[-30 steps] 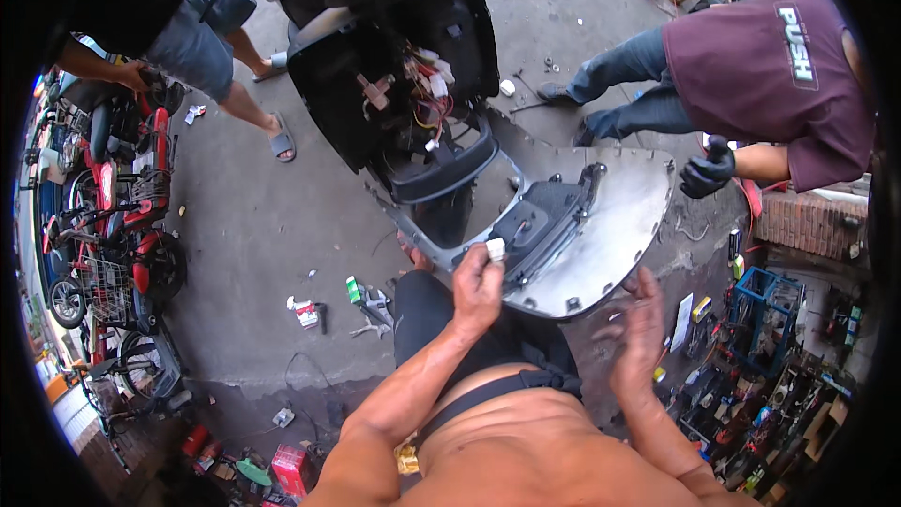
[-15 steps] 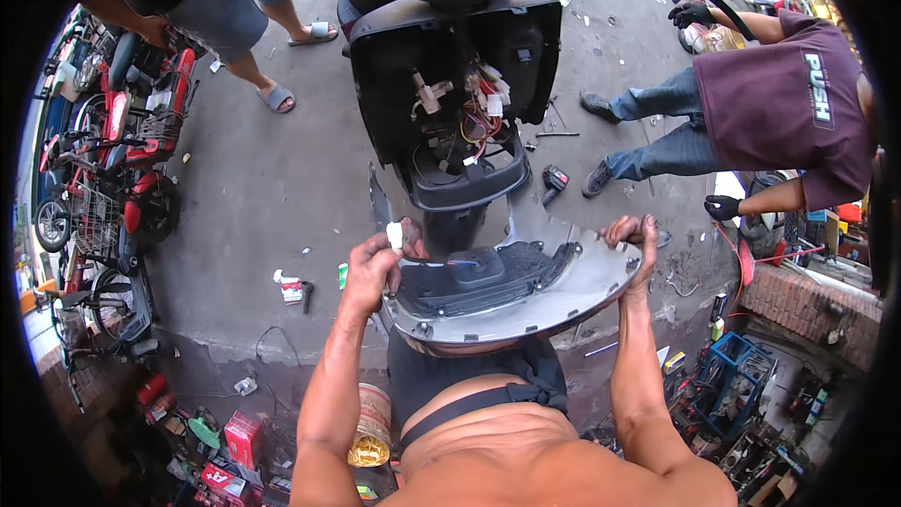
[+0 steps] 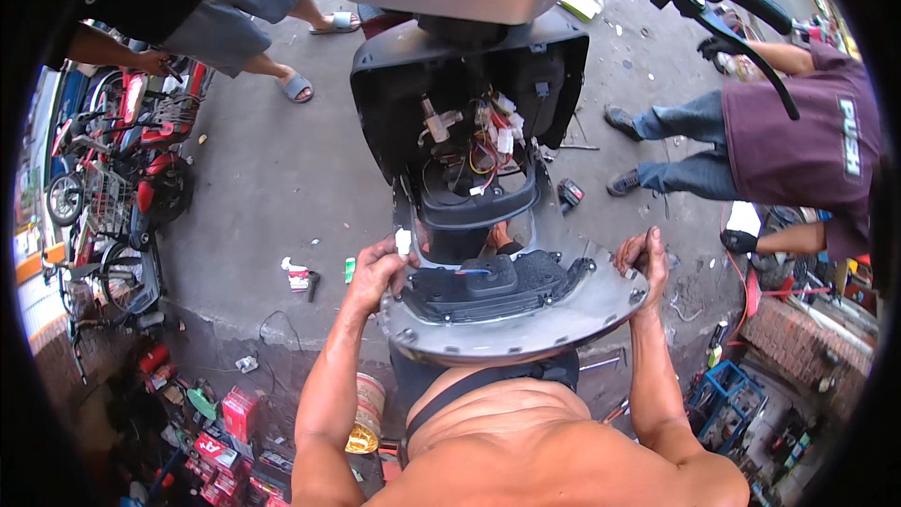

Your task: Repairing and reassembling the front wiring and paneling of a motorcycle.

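My left hand grips the left edge of a curved scooter front panel. The panel is held with its pale grey inside up and a black headlight housing fixed in it. A small white plug shows at the thumb and fingertips of that hand. Curled round the panel's right edge is my right hand. Ahead of the panel stands the scooter's opened black front body, with a bundle of coloured wires and white connectors hanging inside it.
Handlebar and brake lever jut out at upper right. A person in a maroon shirt bends at right; another in grey shorts stands at left. A cordless power tool lies right of the scooter. Parked bikes line the left.
My view has shifted, so more of the scooter's handlebar and silver top shows. The panel tilts slightly differently and sits close under the front body. Both hands keep their grip.
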Available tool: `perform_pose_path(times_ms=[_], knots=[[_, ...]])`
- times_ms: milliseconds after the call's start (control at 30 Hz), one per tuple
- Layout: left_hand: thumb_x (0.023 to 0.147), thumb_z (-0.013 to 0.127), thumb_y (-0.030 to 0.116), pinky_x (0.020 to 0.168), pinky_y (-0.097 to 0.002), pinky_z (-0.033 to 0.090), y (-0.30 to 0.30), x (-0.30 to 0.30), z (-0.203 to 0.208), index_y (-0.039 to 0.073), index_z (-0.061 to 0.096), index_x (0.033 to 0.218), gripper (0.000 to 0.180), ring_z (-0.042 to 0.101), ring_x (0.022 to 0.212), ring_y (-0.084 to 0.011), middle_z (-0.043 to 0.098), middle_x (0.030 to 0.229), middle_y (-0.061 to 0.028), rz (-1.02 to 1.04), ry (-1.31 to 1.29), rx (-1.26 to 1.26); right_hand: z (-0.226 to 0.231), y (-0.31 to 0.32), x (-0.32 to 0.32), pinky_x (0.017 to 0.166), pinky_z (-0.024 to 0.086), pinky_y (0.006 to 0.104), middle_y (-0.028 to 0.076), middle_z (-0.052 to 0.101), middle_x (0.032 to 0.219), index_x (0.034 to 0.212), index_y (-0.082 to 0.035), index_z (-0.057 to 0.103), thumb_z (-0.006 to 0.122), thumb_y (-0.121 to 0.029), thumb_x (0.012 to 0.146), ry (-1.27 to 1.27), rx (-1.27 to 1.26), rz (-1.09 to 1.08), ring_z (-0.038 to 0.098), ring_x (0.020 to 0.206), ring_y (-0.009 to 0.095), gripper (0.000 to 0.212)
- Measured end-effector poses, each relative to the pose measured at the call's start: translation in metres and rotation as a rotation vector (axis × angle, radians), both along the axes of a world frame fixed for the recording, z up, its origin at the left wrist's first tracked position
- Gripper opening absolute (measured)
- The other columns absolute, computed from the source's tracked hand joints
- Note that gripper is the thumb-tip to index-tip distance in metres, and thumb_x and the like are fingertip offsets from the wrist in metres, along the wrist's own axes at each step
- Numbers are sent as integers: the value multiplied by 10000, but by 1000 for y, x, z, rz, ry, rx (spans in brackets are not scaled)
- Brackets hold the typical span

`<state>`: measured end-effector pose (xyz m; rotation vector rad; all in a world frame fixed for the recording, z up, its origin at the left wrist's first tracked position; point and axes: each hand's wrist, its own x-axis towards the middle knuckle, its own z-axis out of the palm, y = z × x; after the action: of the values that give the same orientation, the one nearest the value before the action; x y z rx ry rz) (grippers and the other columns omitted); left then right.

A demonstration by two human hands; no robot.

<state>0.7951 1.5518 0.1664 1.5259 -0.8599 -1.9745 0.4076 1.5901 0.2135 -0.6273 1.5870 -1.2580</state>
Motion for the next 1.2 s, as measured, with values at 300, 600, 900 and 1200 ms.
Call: perform_pose_path(times_ms=[300, 600, 900, 1200], knots=[[746, 511, 160, 447, -241, 369, 5, 9, -4, -29, 625, 851, 244, 473, 461, -101, 611, 717, -72, -81, -68, 99, -55, -144, 3, 560, 497, 275, 53, 600, 781, 949, -26, 603, 651, -382, 835, -16, 649, 1407, 583, 687, 126, 377], [769, 518, 121, 460, -245, 384, -17, -8, -10, -32, 615, 907, 227, 483, 486, -107, 590, 738, -50, -316, -58, 324, -159, -121, 87, 684, 516, 307, 84, 591, 1048, 1201, -26, 532, 658, -364, 856, -350, 594, 824, 585, 942, 164, 499], [920, 526, 330, 631, -260, 401, -73, -65, -1, 2, 614, 1009, 351, 489, 706, -97, 559, 757, -10, -388, -91, -14, -110, -134, 81, 620, 514, 292, 81, 621, 824, 1010, -55, 574, 654, -246, 863, -704, 734, 545, 616, 713, 177, 254], [940, 518, 384, 609, -263, 399, -73, -86, -22, 4, 624, 948, 395, 480, 660, -98, 528, 668, -2, -401, -256, -10, -102, -135, 82, 608, 516, 287, 72, 620, 812, 991, -55, 579, 637, -226, 878, -796, 730, 506, 618, 695, 170, 213]])
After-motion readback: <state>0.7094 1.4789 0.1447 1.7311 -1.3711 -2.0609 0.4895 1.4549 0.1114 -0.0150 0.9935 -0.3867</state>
